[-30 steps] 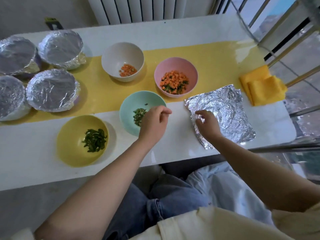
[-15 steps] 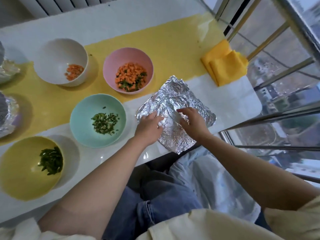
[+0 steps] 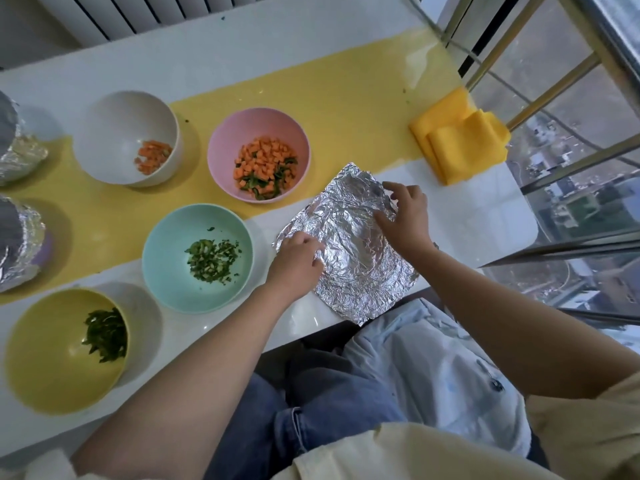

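Altogether, six bowls stand on the table [image 3: 467, 216]. Four are open: a white bowl [image 3: 114, 123] with a few carrot cubes, a pink bowl [image 3: 256, 123] with carrot and greens, a teal bowl [image 3: 166, 268] with chopped greens, and a yellow bowl [image 3: 41, 358] with green strips. Two covered bowls [image 3: 20, 157] sit cut off at the left edge. One folded cloth [image 3: 460, 136] lies at the far right.

One crumpled foil [image 3: 349, 251] sheet lies flat at the near edge of the table, right of the teal bowl, its near corner hanging just over the edge.

Both forearms reach in from below. The left hand [image 3: 296, 263] rests knuckles-up on the foil's left corner, fingers [image 3: 313, 244] curled with their tips on the sheet; whether they grip it cannot be told. The right hand [image 3: 407, 220] is on the foil's far right edge, fingers spread and bent, pinching that edge against the thumb.
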Demonstrator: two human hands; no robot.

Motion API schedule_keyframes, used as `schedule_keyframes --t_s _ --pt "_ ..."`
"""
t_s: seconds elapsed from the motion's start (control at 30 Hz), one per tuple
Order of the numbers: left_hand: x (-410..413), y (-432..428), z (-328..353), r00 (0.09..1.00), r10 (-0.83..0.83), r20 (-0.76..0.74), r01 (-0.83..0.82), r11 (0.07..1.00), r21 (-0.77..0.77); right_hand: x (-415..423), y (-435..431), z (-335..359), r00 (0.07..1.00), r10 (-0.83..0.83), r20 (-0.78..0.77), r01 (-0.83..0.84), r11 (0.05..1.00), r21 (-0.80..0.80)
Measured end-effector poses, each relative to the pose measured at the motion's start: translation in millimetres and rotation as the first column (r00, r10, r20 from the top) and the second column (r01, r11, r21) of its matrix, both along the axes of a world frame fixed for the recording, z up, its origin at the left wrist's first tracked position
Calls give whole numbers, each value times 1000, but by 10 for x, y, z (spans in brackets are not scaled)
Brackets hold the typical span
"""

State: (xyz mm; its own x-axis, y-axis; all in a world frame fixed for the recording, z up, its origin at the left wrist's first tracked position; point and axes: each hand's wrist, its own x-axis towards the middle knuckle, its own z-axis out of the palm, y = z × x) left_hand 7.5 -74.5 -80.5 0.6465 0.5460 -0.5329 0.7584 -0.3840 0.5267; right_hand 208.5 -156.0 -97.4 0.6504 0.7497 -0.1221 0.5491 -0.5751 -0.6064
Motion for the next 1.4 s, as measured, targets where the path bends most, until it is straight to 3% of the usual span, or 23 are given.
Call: schedule_keyframes --t_s 0.07,0.17,0.33,0.47,0.53,0.7,0.8,0.83,0.9,0.97,1.07,1.17,1.3,1.4 --pt "-12 13 -9 1000 -11 0 11 1000 -3 -15 85 40 999 43 -15 -42 995 85" --pt "-25 29 -10 1000 -12 9 12 1000 -19 -58 222 32 996 77 -52 -78 996 -32" --pt "-33 54 3 1000 -2 20 4 998 -59 -64 296 26 1000 2 17 1 982 -187" --pt "-29 65 24 1000 -11 20 13 997 -73 -11 299 76 1000 20 19 -16 985 -174" --pt "-16 60 73 999 1 38 1 998 -55 -5 271 142 999 17 -42 -20 997 -79" --pt "34 46 301 957 142 254 -195 961 195 19 185 364 912 -206 -354 247 966 73" --pt "69 51 450 879 286 381 -402 875 271 78 156 468 851 -286 -441 372 920 122" --pt "79 53 506 843 356 404 -464 861 210 88 148 525 826 -306 -473 408 904 127" --pt "90 72 623 737 536 411 -565 823 -60 103 137 605 773 -338 -537 473 871 133" --pt "68 87 708 606 684 406 -615 727 -306 85 135 664 703 -336 -628 517 847 126" --pt "-51 103 832 548 686 479 -638 713 -292 -44 174 772 623 -276 -732 501 859 103" --pt "-301 192 819 471 732 492 -669 660 -342 -302 244 890 635 -188 -749 394 913 104" --pt "-859 313 770 282 819 500 -757 510 -409 -814 401 1011 726 -64 -685 222 964 146" --pt "-1388 343 787 217 846 488 -809 435 -395 -1306 590 1073 721 27 -692 141 973 185"
